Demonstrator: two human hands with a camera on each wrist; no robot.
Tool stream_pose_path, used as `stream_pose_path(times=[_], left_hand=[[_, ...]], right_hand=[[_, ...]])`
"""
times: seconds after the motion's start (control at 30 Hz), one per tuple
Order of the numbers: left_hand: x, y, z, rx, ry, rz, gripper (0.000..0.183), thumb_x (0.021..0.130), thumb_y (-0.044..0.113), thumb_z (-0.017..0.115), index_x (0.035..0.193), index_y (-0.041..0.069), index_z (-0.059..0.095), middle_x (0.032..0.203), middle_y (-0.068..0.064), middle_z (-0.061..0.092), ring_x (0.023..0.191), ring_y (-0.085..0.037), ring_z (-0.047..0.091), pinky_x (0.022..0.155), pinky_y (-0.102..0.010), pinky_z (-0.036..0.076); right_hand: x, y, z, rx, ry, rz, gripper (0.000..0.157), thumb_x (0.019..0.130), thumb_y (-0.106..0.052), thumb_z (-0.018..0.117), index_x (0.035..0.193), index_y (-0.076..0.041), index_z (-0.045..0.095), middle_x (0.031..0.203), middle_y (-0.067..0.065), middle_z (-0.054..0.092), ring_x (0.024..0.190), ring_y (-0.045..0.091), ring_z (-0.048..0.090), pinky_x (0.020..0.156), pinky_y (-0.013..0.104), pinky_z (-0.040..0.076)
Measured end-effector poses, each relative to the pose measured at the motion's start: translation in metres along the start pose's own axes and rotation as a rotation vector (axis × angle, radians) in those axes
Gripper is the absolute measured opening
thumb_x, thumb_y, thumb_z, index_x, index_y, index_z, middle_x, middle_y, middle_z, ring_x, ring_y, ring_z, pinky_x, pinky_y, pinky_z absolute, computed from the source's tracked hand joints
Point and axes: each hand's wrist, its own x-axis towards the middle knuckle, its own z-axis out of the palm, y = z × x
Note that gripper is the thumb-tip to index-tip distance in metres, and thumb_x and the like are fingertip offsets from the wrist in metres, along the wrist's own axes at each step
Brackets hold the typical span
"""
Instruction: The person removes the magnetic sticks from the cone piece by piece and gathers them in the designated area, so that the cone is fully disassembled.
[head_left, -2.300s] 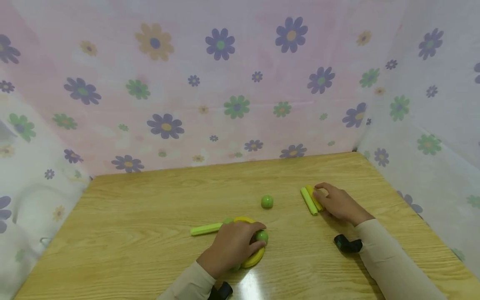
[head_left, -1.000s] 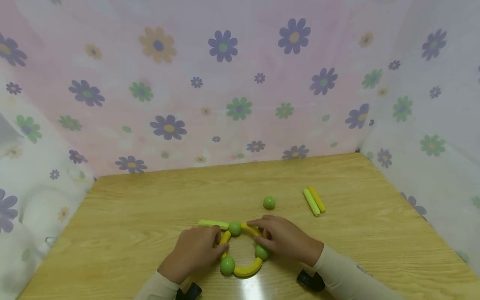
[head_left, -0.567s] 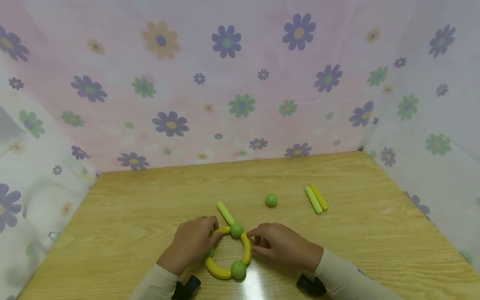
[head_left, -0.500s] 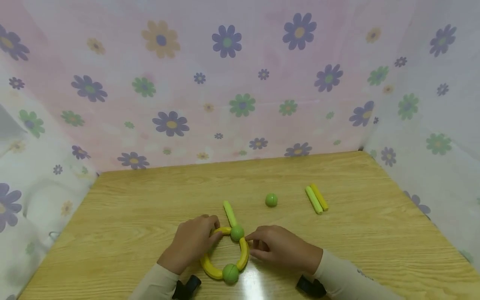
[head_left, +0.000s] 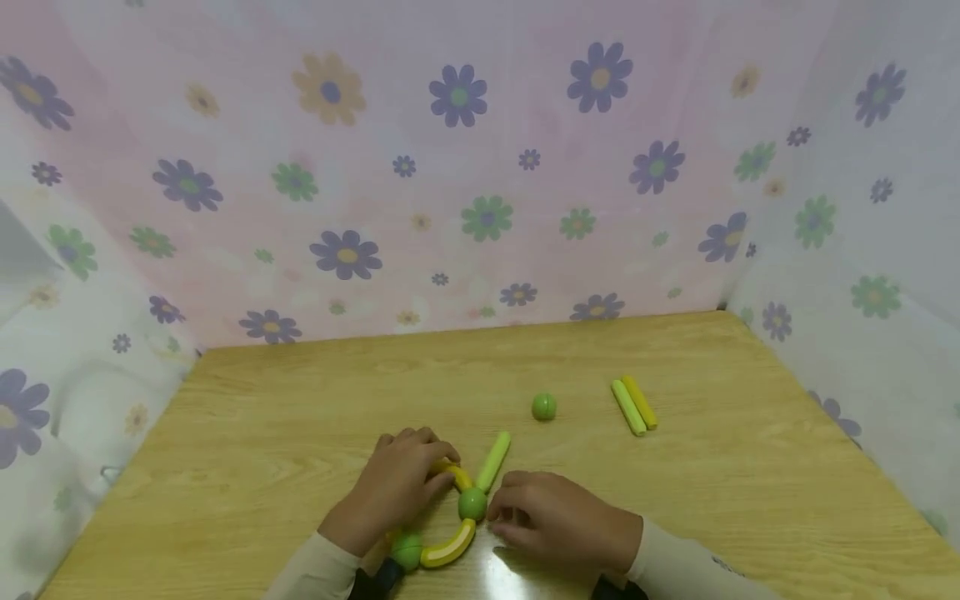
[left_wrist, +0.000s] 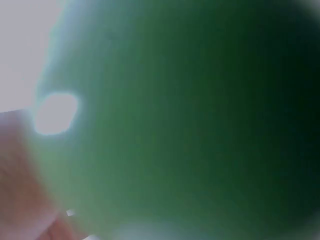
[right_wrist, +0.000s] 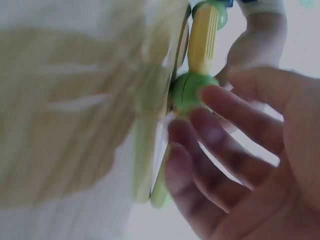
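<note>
The ring (head_left: 448,548) is turning clockwise and sliding nearer the person since the earlier frame, its jutting light-green stick (head_left: 493,461) now leaning rightward over the table (head_left: 337,400). The left hand (head_left: 397,479) is pinching a yellow curve (head_left: 459,476) on the far side; the right hand (head_left: 558,512) is bending its fingers loosely, gripping nothing, beside the joining ball (head_left: 472,505), and whether it is touching, I cannot tell. The pieces are looking light, stiff and smooth, probably sliding easily but loosening at the joints, so the balls are seeming the surest hold. I am counting three green balls, including a loose ball (head_left: 544,407); two yellow curves, plus one mostly hidden; two light-green sticks, including a loose green stick (head_left: 627,408); and one straight yellow stick (head_left: 640,403).
</note>
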Motion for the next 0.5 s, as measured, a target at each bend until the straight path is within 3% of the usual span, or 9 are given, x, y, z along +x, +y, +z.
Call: stream_pose_path(times=[0.1, 0.2, 0.27, 0.37, 0.5], left_hand=[[0.000, 0.003, -0.004, -0.001, 0.035, -0.003, 0.020, 0.091, 0.034, 0.074, 0.107, 0.022, 0.075, 0.100, 0.004, 0.068, 0.093, -0.018, 0.062, 0.085, -0.049, 0.049], [0.001, 0.008, -0.010, -0.008, 0.035, 0.008, 0.022, 0.092, 0.037, 0.072, 0.108, 0.021, 0.075, 0.092, 0.006, 0.068, 0.083, -0.012, 0.062, 0.081, -0.048, 0.051], [0.000, 0.012, -0.012, -0.016, 0.001, 0.023, 0.026, 0.093, 0.041, 0.070, 0.109, 0.021, 0.074, 0.088, 0.008, 0.068, 0.076, -0.007, 0.061, 0.078, -0.046, 0.051], [-0.002, 0.017, -0.012, -0.023, -0.063, 0.043, 0.034, 0.091, 0.049, 0.070, 0.110, 0.021, 0.073, 0.092, 0.008, 0.071, 0.077, -0.007, 0.064, 0.080, -0.051, 0.053], [-0.004, 0.022, -0.006, -0.029, -0.127, 0.045, 0.045, 0.084, 0.058, 0.072, 0.112, 0.023, 0.073, 0.103, 0.006, 0.074, 0.091, -0.014, 0.068, 0.089, -0.058, 0.049]], right_hand=[[0.000, 0.005, -0.003, -0.065, 0.137, 0.027, 0.007, 0.096, -0.021, 0.069, 0.101, -0.018, 0.072, 0.097, -0.009, 0.059, 0.081, -0.002, 0.051, 0.069, 0.016, 0.048], [0.001, 0.011, -0.004, -0.163, 0.223, 0.031, 0.022, 0.093, -0.020, 0.072, 0.115, -0.016, 0.069, 0.115, -0.001, 0.061, 0.100, 0.010, 0.058, 0.081, 0.026, 0.054], [0.000, 0.014, -0.003, -0.197, 0.208, 0.021, 0.038, 0.093, -0.021, 0.072, 0.129, -0.013, 0.063, 0.134, 0.006, 0.057, 0.120, 0.020, 0.058, 0.093, 0.035, 0.054], [-0.002, 0.018, -0.001, -0.197, 0.110, 0.016, 0.054, 0.095, -0.023, 0.070, 0.145, -0.012, 0.052, 0.155, 0.011, 0.044, 0.142, 0.029, 0.044, 0.107, 0.046, 0.047], [-0.003, 0.020, 0.001, -0.213, 0.035, 0.019, 0.053, 0.098, -0.026, 0.065, 0.147, -0.013, 0.050, 0.158, 0.008, 0.041, 0.147, 0.028, 0.038, 0.112, 0.049, 0.041]])
